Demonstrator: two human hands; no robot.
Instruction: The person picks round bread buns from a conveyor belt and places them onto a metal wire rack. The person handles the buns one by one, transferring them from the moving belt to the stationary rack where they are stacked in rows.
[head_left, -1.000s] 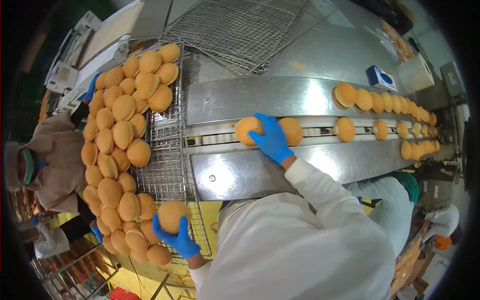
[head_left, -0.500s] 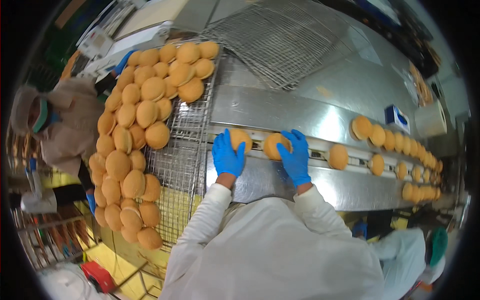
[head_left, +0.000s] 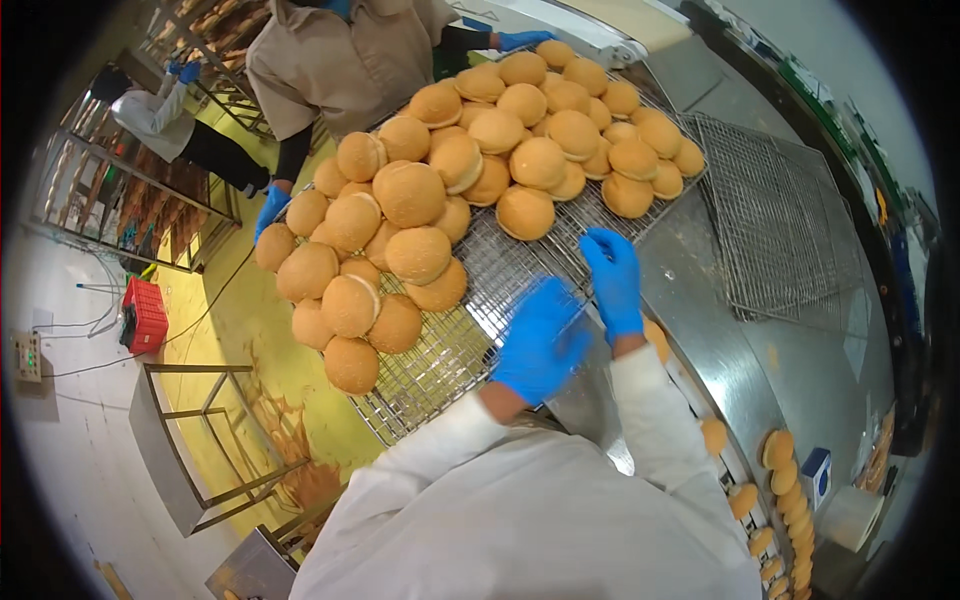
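My blue-gloved left hand (head_left: 541,342) is over the near part of a wire rack (head_left: 402,400), smeared by motion, so its fingers cannot be made out. Close beside it, at the rack's right edge, my blue-gloved right hand (head_left: 612,280) has loosely curved fingers with no bun visible in them. Many round, golden sandwiched buns (head_left: 415,192) are piled on the rack's far and left parts. Just past my right wrist, one bun (head_left: 656,340) shows partly on the conveyor.
Across the rack, a person in a beige top (head_left: 350,65) has gloved hands at its ends. Stacked wire racks (head_left: 775,220) lie on the steel table at right. More buns (head_left: 785,480) line the conveyor at lower right. A red crate (head_left: 146,315) and metal frame (head_left: 215,440) stand left.
My view has turned left toward the loaded rack. Both hands have left the two buns they touched on the conveyor and are now at the rack.
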